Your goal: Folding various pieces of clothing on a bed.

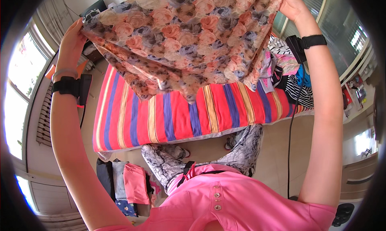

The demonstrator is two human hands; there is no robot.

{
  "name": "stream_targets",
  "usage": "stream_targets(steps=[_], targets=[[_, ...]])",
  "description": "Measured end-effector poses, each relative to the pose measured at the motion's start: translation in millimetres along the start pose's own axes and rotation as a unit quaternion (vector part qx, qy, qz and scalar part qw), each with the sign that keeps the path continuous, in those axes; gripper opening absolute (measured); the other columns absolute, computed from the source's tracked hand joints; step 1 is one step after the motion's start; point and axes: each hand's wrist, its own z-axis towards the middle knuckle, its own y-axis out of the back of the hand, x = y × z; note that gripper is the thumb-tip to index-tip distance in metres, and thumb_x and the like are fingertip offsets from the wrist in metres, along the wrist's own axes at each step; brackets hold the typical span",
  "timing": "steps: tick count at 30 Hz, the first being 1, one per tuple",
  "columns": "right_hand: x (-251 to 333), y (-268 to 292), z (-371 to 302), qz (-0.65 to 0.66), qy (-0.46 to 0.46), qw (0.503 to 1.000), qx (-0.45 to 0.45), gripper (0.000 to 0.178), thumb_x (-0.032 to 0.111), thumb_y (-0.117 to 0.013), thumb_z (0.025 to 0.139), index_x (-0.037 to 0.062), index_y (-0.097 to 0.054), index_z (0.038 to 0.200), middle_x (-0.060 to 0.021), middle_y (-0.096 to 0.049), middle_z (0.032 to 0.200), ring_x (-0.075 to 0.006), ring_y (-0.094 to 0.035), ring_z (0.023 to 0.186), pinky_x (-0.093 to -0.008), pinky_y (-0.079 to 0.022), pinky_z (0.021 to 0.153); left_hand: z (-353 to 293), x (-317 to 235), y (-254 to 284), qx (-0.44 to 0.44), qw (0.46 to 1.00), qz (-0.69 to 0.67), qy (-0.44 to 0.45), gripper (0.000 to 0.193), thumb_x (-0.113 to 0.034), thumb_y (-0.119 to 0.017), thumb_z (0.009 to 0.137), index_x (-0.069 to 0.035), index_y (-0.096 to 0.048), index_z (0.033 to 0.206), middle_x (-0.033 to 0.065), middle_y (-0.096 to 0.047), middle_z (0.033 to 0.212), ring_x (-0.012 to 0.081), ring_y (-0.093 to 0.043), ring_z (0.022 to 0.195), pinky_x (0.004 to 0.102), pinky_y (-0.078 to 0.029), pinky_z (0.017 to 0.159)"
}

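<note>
- Left hand (73,40): raised high at the left of the scene, fingers closed on the left edge of a floral cloth (183,34). A pale band and a black wrist strap (71,86) with a small black unit sit on this wrist.
- Right hand (292,6): raised at the far right, fingers pinched on the cloth's upper right corner. A black strap with a black unit (307,44) is on this wrist; a thin black cable (290,142) hangs down from it.
- Floral cloth: thin fabric printed with pink, peach and lilac roses on a dark ground. It is held spread between both hands, in the air above the bed, its lower edge hanging in uneven folds in front of the striped cover.
- Bed (169,118): covered in red, purple, blue and yellow stripes, running left to right beneath the cloth.
- Pile of clothes (287,76): lies on the right end of the bed, mixed items in black-and-white stripes, pink and blue, just beside the cloth's right edge.
- Folded clothes (124,182): on the floor near the bed's left near corner, dark, grey and pink pieces side by side.
- Person: wears a pink buttoned top (229,203) and grey marbled trousers (169,160), standing close to the bed's near edge.
- Windows (20,90): bright, at the far left.
</note>
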Motion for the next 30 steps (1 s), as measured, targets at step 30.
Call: stream_targets(steps=[30], targets=[[-34,-9,-31,-0.039,0.024,0.994,-0.104,0.043,0.008,-0.057,0.091,-0.0043,-0.046,0.131,-0.0034,-0.061,0.092,-0.01,-0.058,0.076,-0.024,-0.049,0.071,-49,58,-20,0.148,0.958,0.246,-0.019,0.04,0.004,-0.062,0.079,0.004,-0.057,0.119,0.004,-0.062,0.102,0.0091,-0.057,0.088,0.0229,-0.047,0.079]])
